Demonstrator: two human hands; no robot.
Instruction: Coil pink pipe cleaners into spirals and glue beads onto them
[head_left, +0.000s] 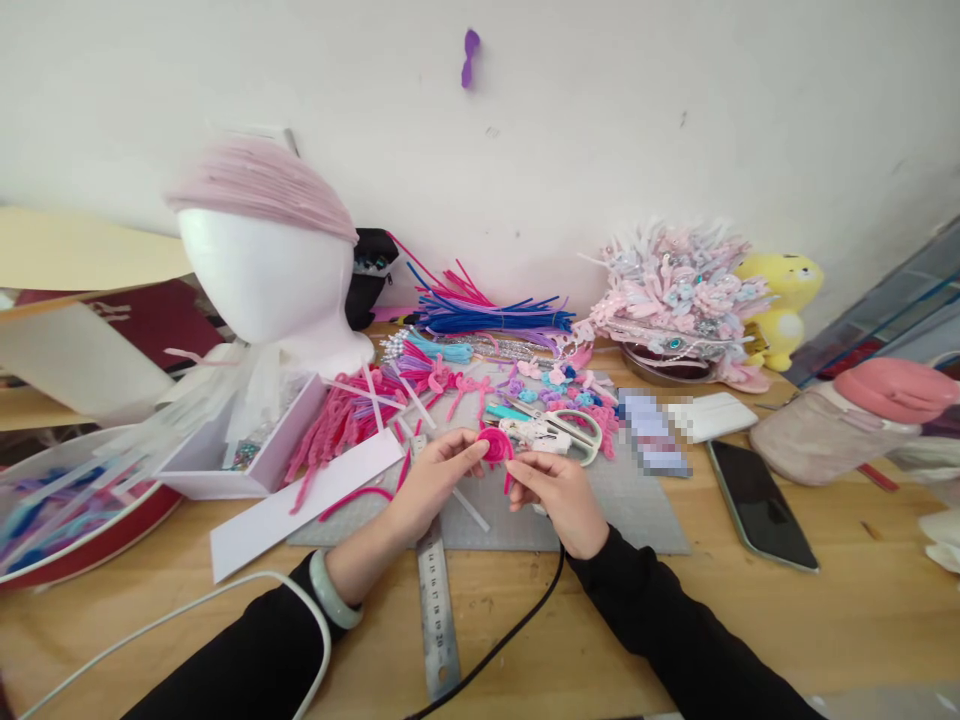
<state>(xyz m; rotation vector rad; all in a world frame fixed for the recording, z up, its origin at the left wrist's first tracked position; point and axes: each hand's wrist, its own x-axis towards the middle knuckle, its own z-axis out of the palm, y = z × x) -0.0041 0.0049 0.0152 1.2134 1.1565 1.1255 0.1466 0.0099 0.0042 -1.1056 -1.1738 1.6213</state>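
Note:
Between my hands is a bright pink pipe cleaner bent into a round coil. My left hand pinches the coil's left side between thumb and fingertips. My right hand is closed on the pipe cleaner's loose end, just right of the coil. Behind it, partly hidden, lie scissors with pale handles on a grey cutting mat. Below my left hand a steel ruler runs off the mat toward the table's front. Another pink pipe cleaner curves out beside my left wrist.
A white mannequin head stands at back left, near a white box and a red-rimmed bowl. Blue pipe cleaners lie by the wall. A phone rests at right. A black cable crosses the table's front.

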